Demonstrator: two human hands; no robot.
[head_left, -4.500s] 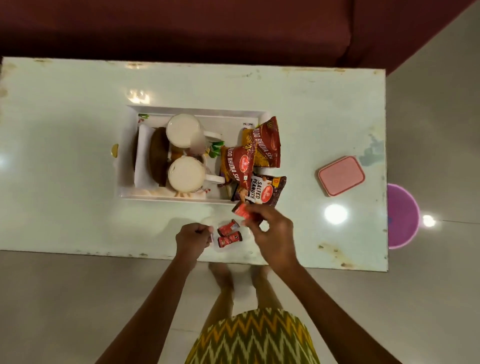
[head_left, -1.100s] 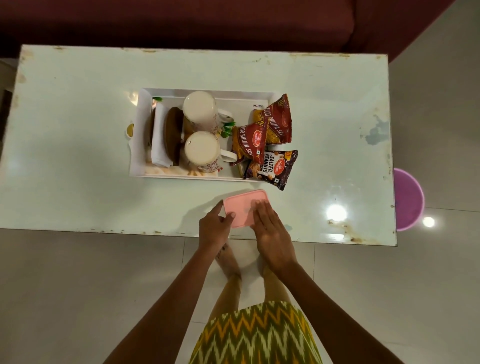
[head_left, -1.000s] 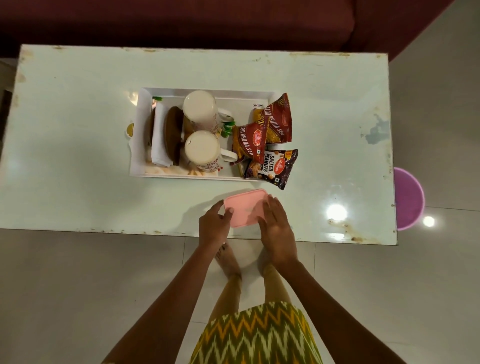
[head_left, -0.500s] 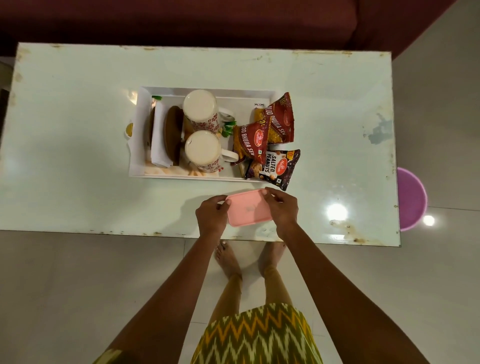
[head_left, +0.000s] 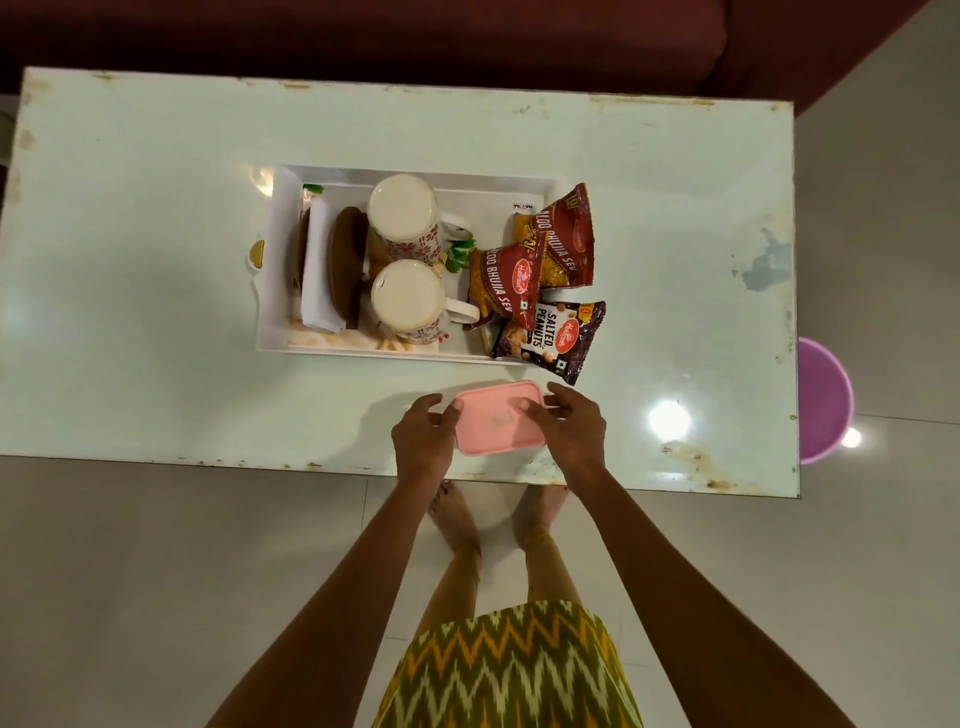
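Note:
A small pink lidded box (head_left: 493, 422) sits near the front edge of the pale glass table (head_left: 156, 395). My left hand (head_left: 422, 440) grips its left end, thumb on the lid's edge and fingers curled round the far corner. My right hand (head_left: 574, 427) holds the right end, with its fingertips resting on the lid. What is inside the box is hidden.
Just behind the box stands a white tray (head_left: 274, 291) with two full mugs (head_left: 408, 297), a folded napkin and brown items. Red snack packets (head_left: 558, 244) and a salted peanuts packet (head_left: 553, 338) lie at its right end. A purple stool (head_left: 823, 400) stands right of the table, a maroon sofa (head_left: 363, 36) behind it.
The pink box came from the table's right side to the front; the small red sachets are out of sight. In the last second my right hand went from flat on the lid to gripping its right end.

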